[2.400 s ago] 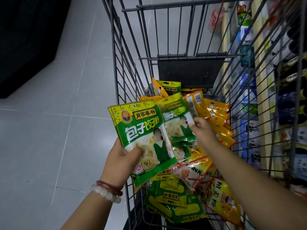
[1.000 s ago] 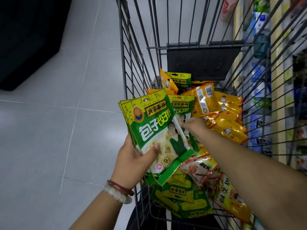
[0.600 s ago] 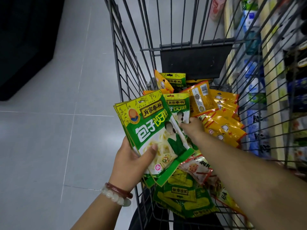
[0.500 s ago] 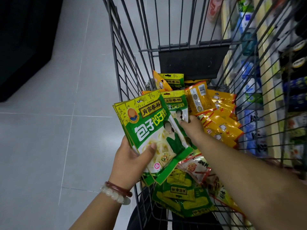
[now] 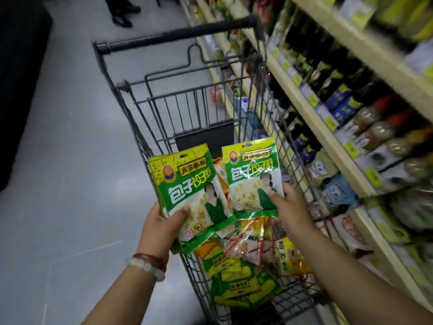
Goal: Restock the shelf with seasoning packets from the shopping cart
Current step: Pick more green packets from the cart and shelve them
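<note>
My left hand [image 5: 161,227] grips a stack of green seasoning packets [image 5: 187,186] over the left side of the wire shopping cart [image 5: 131,109]. My right hand [image 5: 289,205] holds up a single green packet [image 5: 253,177] of the same kind, just right of the stack and above the cart. Inside the cart lie more packets: green and yellow ones [image 5: 239,285] near me, a red-printed clear one [image 5: 248,245], and an orange one [image 5: 290,259]. The shelf [image 5: 311,118] runs along the right side of the cart.
The shelf carries dark sauce bottles [image 5: 328,73], jars [image 5: 384,134] and, lower down, bagged goods [image 5: 337,186]. The cart's black handle bar [image 5: 175,36] is at the far end. Grey tiled floor [image 5: 58,160] lies to the left, and a person's dark shoes [image 5: 121,17] stand up the aisle.
My right hand has lifted one green packet out of the cart and holds it beside the stack. The view has tilted up, so the shelf and cart handle now show.
</note>
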